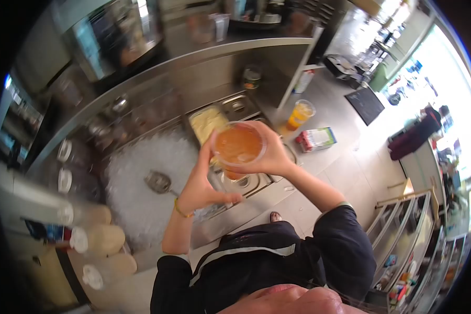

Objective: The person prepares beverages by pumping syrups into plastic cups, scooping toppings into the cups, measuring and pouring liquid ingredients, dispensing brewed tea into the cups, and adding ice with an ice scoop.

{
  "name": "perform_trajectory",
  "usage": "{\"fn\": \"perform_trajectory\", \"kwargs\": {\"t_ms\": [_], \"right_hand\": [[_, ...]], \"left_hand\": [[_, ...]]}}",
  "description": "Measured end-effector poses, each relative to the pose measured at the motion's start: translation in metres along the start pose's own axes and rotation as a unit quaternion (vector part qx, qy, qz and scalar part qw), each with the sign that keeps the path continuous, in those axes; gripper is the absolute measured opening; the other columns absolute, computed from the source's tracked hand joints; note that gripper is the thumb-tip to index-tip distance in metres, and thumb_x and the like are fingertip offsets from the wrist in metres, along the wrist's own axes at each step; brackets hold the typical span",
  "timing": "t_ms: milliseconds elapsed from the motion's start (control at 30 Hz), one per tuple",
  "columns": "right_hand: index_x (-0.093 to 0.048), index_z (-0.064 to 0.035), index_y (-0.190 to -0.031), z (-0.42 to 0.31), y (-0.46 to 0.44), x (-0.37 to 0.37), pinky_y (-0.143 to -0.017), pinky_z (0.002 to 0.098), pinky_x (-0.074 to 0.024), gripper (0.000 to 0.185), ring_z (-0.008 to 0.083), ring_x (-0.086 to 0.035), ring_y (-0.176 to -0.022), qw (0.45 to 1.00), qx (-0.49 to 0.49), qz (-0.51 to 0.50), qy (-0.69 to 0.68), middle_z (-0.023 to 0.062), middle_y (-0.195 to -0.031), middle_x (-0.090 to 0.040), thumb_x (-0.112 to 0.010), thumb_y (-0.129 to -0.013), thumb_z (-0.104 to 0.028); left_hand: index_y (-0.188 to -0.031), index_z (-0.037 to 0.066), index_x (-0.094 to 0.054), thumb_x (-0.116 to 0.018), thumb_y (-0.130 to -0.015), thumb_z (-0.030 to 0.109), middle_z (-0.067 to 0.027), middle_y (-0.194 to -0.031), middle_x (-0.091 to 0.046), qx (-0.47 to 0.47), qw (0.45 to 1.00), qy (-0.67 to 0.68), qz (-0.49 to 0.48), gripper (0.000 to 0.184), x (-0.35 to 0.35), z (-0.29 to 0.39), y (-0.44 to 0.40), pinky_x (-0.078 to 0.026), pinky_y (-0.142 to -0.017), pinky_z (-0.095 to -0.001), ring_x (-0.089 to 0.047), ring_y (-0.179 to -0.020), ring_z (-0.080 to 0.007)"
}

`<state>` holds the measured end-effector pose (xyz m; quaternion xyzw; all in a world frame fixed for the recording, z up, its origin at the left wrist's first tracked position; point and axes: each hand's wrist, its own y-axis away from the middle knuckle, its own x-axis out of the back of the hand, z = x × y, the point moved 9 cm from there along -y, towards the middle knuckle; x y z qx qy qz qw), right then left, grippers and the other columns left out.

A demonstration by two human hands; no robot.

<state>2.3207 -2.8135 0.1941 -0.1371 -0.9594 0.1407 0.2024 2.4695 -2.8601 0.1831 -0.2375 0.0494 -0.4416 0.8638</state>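
Note:
A clear plastic cup of orange drink (239,144) is held up between my hands, its round top facing me. My right hand (271,152) wraps around the cup's right side, with the thumb across its front. On the other side, my left hand (200,180) curves its fingers along the cup near the rim. The left thumb stretches out below, apart from the cup and slightly blurred. The far fingertips of both hands are hidden behind the cup. Underneath are a pan of pale yellow food (206,123) and an ice bin (141,157) with a metal scoop (158,182) on the ice.
Another cup of orange-yellow drink (301,114) stands on the steel counter (329,112) beside a red-and-white carton (317,139). Several white-lidded jars (102,239) line the left side. A metal shelf edge (193,55) runs across behind the bin. Racks (403,235) stand at lower right.

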Motion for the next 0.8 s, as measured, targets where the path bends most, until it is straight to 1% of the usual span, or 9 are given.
{"fn": "perform_trajectory", "kwargs": {"t_ms": [67, 167, 233, 267, 367, 433, 600, 767, 800], "right_hand": [[-0.052, -0.0002, -0.122, 0.007, 0.017, 0.081, -0.099, 0.0334, -0.0431, 0.083, 0.0184, -0.058, -0.111, 0.999, -0.001, 0.04, 0.022, 0.011, -0.117, -0.061, -0.091, -0.052, -0.023], [-0.055, -0.0002, -0.119, 0.012, 0.041, 0.216, -0.097, 0.0334, -0.0446, 0.077, 0.0184, -0.059, -0.108, 0.99, -0.039, 0.133, -0.023, 0.0101, -0.113, -0.062, -0.09, -0.052, -0.019], [-0.054, 0.0008, -0.12, 0.012, 0.053, 0.316, -0.096, 0.0332, -0.0449, 0.077, 0.0193, -0.059, -0.106, 0.978, -0.056, 0.183, 0.079, 0.0102, -0.112, -0.062, -0.089, -0.052, -0.012], [-0.054, 0.0018, -0.12, 0.016, 0.059, 0.363, -0.095, 0.0332, -0.045, 0.076, 0.0196, -0.059, -0.105, 0.973, -0.077, 0.21, 0.06, 0.0104, -0.111, -0.062, -0.087, -0.054, -0.01], [-0.053, 0.0041, -0.121, 0.029, 0.07, 0.492, -0.094, 0.0333, -0.0454, 0.073, 0.0207, -0.059, -0.103, 0.955, -0.087, 0.276, 0.072, 0.0114, -0.111, -0.062, -0.084, -0.057, -0.009], [-0.052, 0.0047, -0.122, 0.05, 0.073, 0.571, -0.093, 0.0338, -0.0456, 0.074, 0.0208, -0.06, -0.103, 0.944, -0.07, 0.303, 0.107, 0.0124, -0.111, -0.062, -0.085, -0.057, -0.012], [-0.051, 0.0082, -0.121, 0.107, 0.083, 0.723, -0.092, 0.0341, -0.0469, 0.077, 0.021, -0.06, -0.102, 0.912, -0.079, 0.374, 0.153, 0.0143, -0.111, -0.062, -0.086, -0.057, -0.015], [-0.05, 0.0096, -0.121, 0.136, 0.077, 0.836, -0.09, 0.0339, -0.0501, 0.075, 0.0216, -0.062, -0.1, 0.902, -0.117, 0.392, 0.135, 0.015, -0.11, -0.063, -0.085, -0.06, -0.016], [-0.05, 0.0085, -0.123, 0.136, 0.072, 0.849, -0.091, 0.0334, -0.0503, 0.072, 0.0235, -0.062, -0.103, 0.897, -0.167, 0.379, 0.154, 0.0163, -0.113, -0.062, -0.082, -0.065, -0.019]], "left_hand": [[-0.148, 0.003, -0.02, -0.092, -0.055, 0.029, -0.0159, -0.149, -0.03, 0.001, 0.999, 0.02, -0.033, 0.12, -0.04, -0.005, -0.023, -0.024, -0.113, -0.04, -0.028, -0.139, -0.0249], [-0.145, 0.002, -0.029, -0.092, -0.055, 0.027, -0.0153, -0.149, -0.031, 0.022, 0.998, -0.003, -0.065, 0.112, -0.079, -0.032, -0.058, -0.025, -0.113, -0.0393, -0.029, -0.138, -0.0247], [-0.14, 0.001, -0.039, -0.09, -0.058, 0.021, -0.0139, -0.146, -0.037, 0.059, 0.995, 0.036, -0.067, 0.098, -0.1, -0.055, -0.079, -0.027, -0.112, -0.0381, -0.035, -0.135, -0.0238], [-0.138, 0.001, -0.04, -0.089, -0.059, 0.02, -0.0137, -0.144, -0.039, 0.063, 0.994, 0.053, -0.066, 0.095, -0.111, -0.069, -0.089, -0.027, -0.111, -0.0378, -0.037, -0.134, -0.0235], [-0.134, 0.001, -0.044, -0.088, -0.061, 0.015, -0.0124, -0.14, -0.045, 0.066, 0.996, 0.051, -0.034, 0.086, -0.152, -0.114, -0.12, -0.029, -0.11, -0.0368, -0.043, -0.129, -0.0224], [-0.133, 0.003, -0.045, -0.084, -0.065, 0.012, -0.0114, -0.138, -0.047, 0.137, 0.989, 0.05, 0.013, 0.079, -0.183, -0.153, -0.136, -0.03, -0.109, -0.0378, -0.045, -0.125, -0.0219], [-0.136, 0.005, -0.042, -0.075, -0.075, 0.01, -0.0096, -0.139, -0.046, 0.28, 0.947, 0.093, 0.126, 0.069, -0.23, -0.211, -0.144, -0.031, -0.108, -0.0379, -0.045, -0.125, -0.0221], [-0.139, 0.006, -0.038, -0.07, -0.081, 0.013, -0.01, -0.141, -0.042, 0.259, 0.953, 0.059, 0.147, 0.067, -0.217, -0.199, -0.146, -0.026, -0.111, -0.0419, -0.041, -0.129, -0.0246], [-0.14, 0.006, -0.038, -0.07, -0.081, 0.014, -0.0103, -0.142, -0.042, 0.255, 0.954, 0.057, 0.149, 0.068, -0.207, -0.204, -0.138, -0.024, -0.112, -0.0437, -0.04, -0.13, -0.0251]]}}
